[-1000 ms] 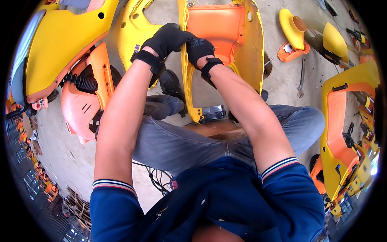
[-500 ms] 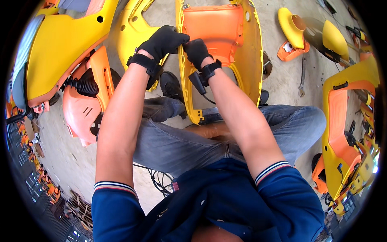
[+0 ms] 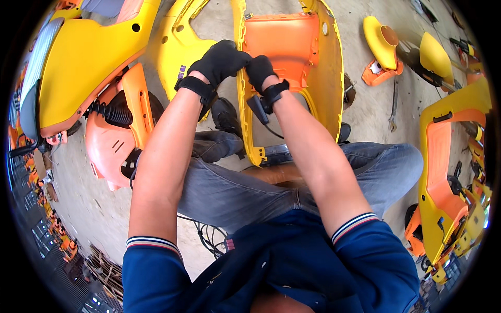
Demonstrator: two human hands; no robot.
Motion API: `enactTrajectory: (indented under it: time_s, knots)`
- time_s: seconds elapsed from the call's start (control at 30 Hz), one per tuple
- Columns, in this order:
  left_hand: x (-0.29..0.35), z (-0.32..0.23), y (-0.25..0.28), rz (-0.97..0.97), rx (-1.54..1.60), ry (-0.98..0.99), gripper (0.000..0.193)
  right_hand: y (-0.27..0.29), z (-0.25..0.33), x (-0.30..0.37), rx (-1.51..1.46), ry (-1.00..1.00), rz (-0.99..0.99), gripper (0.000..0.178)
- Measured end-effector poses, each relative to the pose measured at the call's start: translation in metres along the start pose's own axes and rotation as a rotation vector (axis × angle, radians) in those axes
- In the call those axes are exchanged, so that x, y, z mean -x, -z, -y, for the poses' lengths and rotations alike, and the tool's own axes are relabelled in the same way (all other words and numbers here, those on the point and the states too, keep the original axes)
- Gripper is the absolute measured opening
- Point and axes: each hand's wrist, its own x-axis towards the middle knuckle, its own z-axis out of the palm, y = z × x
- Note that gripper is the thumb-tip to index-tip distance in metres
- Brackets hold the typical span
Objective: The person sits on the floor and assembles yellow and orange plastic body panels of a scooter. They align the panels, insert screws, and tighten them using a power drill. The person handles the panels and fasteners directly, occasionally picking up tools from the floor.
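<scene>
A long yellow plastic body panel [image 3: 329, 78] of a scooter stands in front of me between my legs, an orange inner panel [image 3: 282, 44] set in its far part. My left hand [image 3: 219, 61], in a black glove, is curled closed against the outer side of the panel's left edge. Just inside that same edge, my right hand [image 3: 259, 72], also gloved, has its fingers bent closed around the rim. The two hands nearly touch. Their fingertips, and anything small between them, are hidden. Each wrist wears a black strap; a small dark box with a cable hangs at the right one.
Left of me stands a yellow scooter body [image 3: 88, 68] with an orange part [image 3: 112, 148] and a black spring. Another yellow panel [image 3: 180, 52] lies beyond my left hand. Rightward are a wrench [image 3: 394, 107], a yellow curved piece [image 3: 377, 44] and a yellow-orange scooter frame [image 3: 436, 172].
The whole view has shifted slightly, so everything sits a little lower and farther right. Both hands remain at the panel's left edge, closed much as before.
</scene>
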Motion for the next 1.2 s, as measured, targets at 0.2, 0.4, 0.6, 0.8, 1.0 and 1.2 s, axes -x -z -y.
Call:
enactTrajectory:
  time_s: [0.2, 0.4, 0.6, 0.8, 1.0, 1.2]
  knots:
    - [0.004, 0.005, 0.005, 0.051, 0.103, -0.183, 0.037, -0.016, -0.003, -0.009, -0.593, -0.482, 0.013, 0.02]
    - [0.008, -0.004, 0.007, 0.038, 0.31, 0.027, 0.042, 0.01, 0.027, 0.012, -0.24, -0.436, -0.088, 0.026]
    - [0.004, -0.003, 0.005, 0.048, 0.154, 0.044, 0.034, 0.027, 0.03, 0.019, -0.006, -0.291, 0.029, 0.02]
    - [-0.003, 0.009, 0.004, 0.063, 0.091, -0.028, 0.032, 0.002, 0.003, 0.001, 0.115, -0.019, 0.015, 0.02]
    - [0.0, 0.01, 0.004, -0.024, 0.109, -0.097, 0.044, -0.02, -0.018, 0.007, -0.184, 0.163, -0.199, 0.015]
    - [0.008, -0.001, 0.005, 0.036, 0.287, 0.004, 0.039, -0.012, 0.016, 0.009, -0.264, -0.443, -0.174, 0.025]
